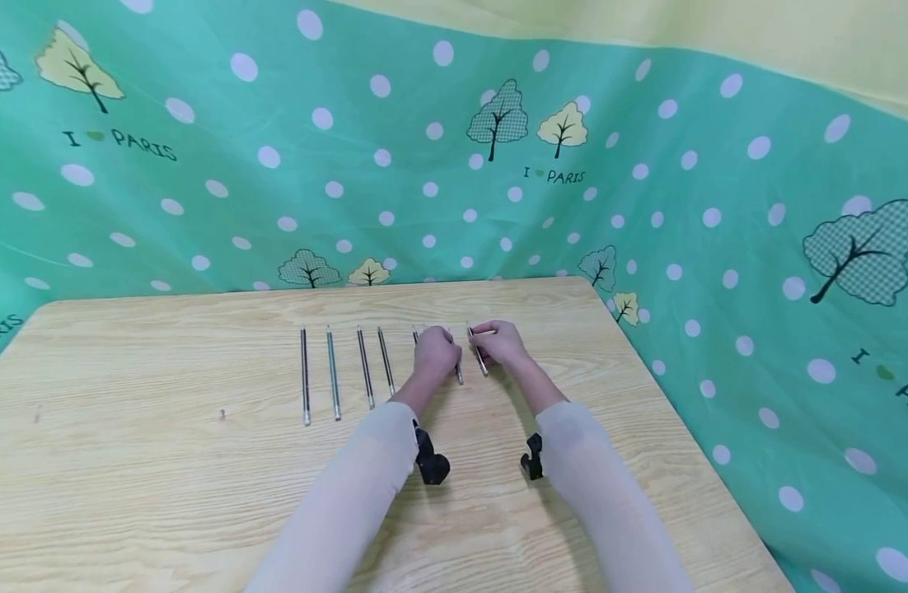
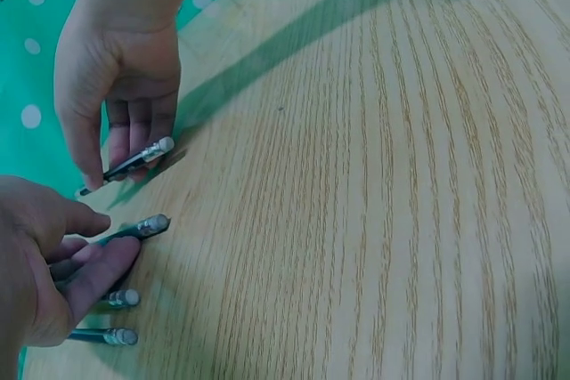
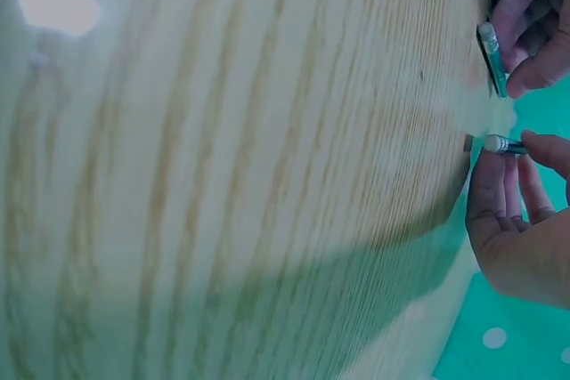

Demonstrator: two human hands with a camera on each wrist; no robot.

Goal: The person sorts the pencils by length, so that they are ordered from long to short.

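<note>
Several dark pencils with pale eraser ends lie side by side on the wooden table. Toward the right end of the row, my left hand (image 1: pixel 435 350) has its thumb and fingers around a pencil (image 2: pixel 153 225) that lies on the tabletop. Farther right, my right hand (image 1: pixel 502 342) pinches another pencil (image 1: pixel 479 356) between thumb and fingers. That pencil is tilted, its eraser end (image 3: pixel 496 143) slightly above the wood. Beside my left hand in the left wrist view are two more eraser ends, partly covered by its fingers.
To the left lie a purple-dark pencil (image 1: pixel 305 375), a blue-green pencil (image 1: pixel 333 375) and two darker ones. A small mark or scrap (image 1: pixel 222 414) shows on the table (image 1: pixel 128 478). Green dotted cloth (image 1: pixel 395 165) hangs behind and along the right side.
</note>
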